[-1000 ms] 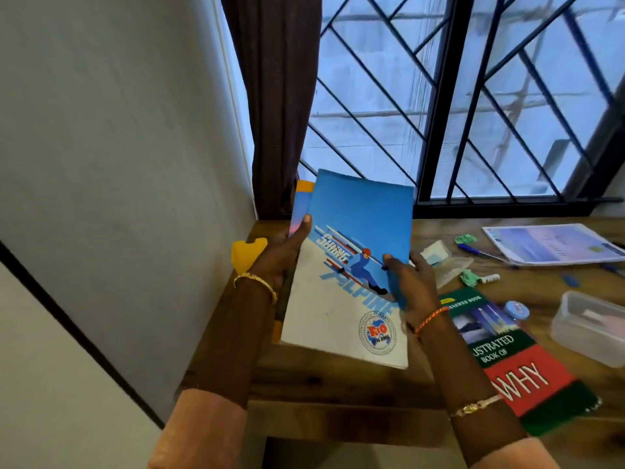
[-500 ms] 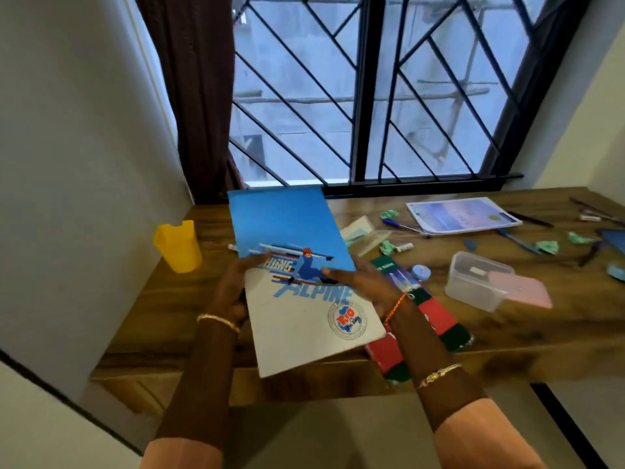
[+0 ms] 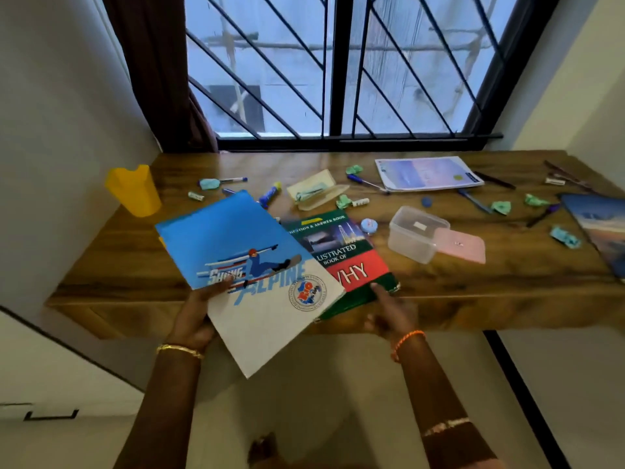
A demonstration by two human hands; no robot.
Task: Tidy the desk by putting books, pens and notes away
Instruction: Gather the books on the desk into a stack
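My left hand [image 3: 198, 313] grips the left edge of a blue-and-white skiing notebook [image 3: 250, 265], thumb on its cover, holding it tilted over the desk's front edge. My right hand [image 3: 389, 311] grips the near corner of the green-and-red "Illustrated Book of Why" [image 3: 341, 252], which lies on the wooden desk [image 3: 473, 282] and juts past its edge. The notebook overlaps that book's left side. Several pens, such as the blue pen [image 3: 363, 182], and crumpled green notes [image 3: 500, 207] lie scattered across the desk.
A yellow cup [image 3: 133, 191] stands at the desk's left. A clear plastic box [image 3: 414, 233] with a pink lid [image 3: 460, 245] sits at centre right. Behind lie a pencil case [image 3: 316, 192], a pale notebook [image 3: 426, 173] and, at the right edge, a dark book [image 3: 598, 228]. Barred window behind.
The view has pulled back and swung right. My right hand left the skiing notebook and took the green book's corner. The left hand lowered the notebook toward the desk edge.
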